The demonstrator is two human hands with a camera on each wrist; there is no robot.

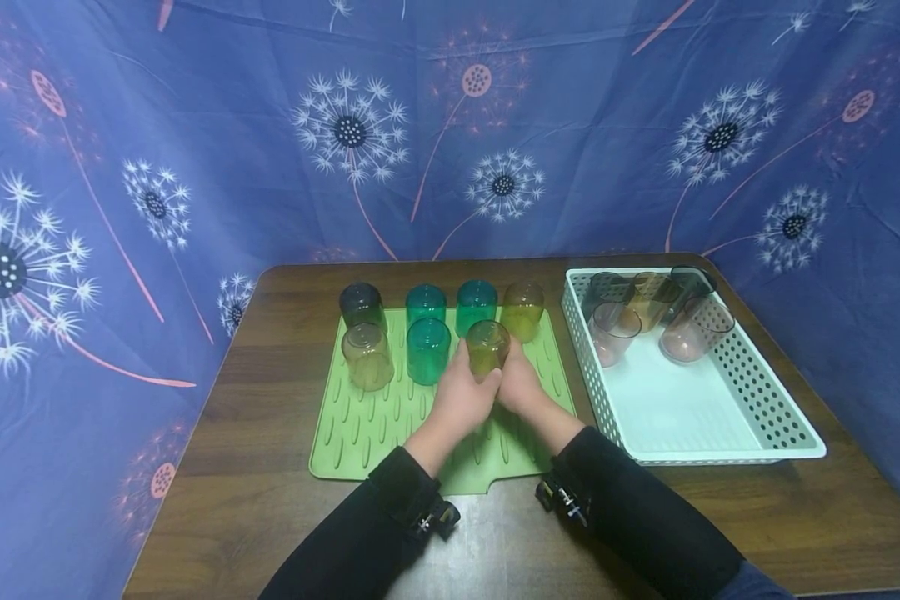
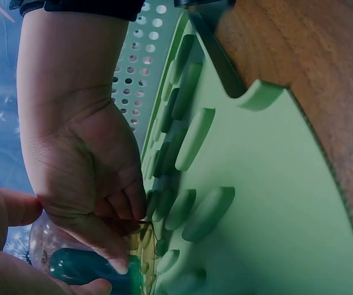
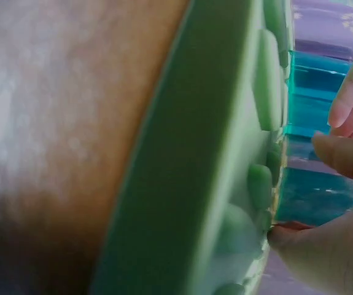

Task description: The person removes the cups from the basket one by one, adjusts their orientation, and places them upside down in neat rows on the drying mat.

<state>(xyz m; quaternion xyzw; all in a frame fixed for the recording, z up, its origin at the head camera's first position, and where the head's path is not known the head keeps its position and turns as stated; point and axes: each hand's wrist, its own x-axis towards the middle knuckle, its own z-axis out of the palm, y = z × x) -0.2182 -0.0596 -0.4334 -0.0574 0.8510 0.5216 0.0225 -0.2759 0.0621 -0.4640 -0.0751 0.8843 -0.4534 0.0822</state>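
Observation:
An olive-yellow glass (image 1: pixel 487 343) stands upside down on the front right of the green drying mat (image 1: pixel 375 433). My left hand (image 1: pixel 465 390) holds it from the left and my right hand (image 1: pixel 520 379) from the right, thumbs at the near side. In the left wrist view, the right hand (image 2: pixel 84 153) reaches down to the glass's rim close to the mat. Left of it is a teal glass (image 1: pixel 428 350), and behind it an amber glass (image 1: pixel 522 310). The fingers partly hide the held glass.
More upturned glasses stand on the mat: two teal ones behind, a dark grey glass (image 1: pixel 362 305) and a pale yellow glass (image 1: pixel 368 357) at left. A white perforated basket (image 1: pixel 682 417) at right holds several clear, amber and grey glasses at its back.

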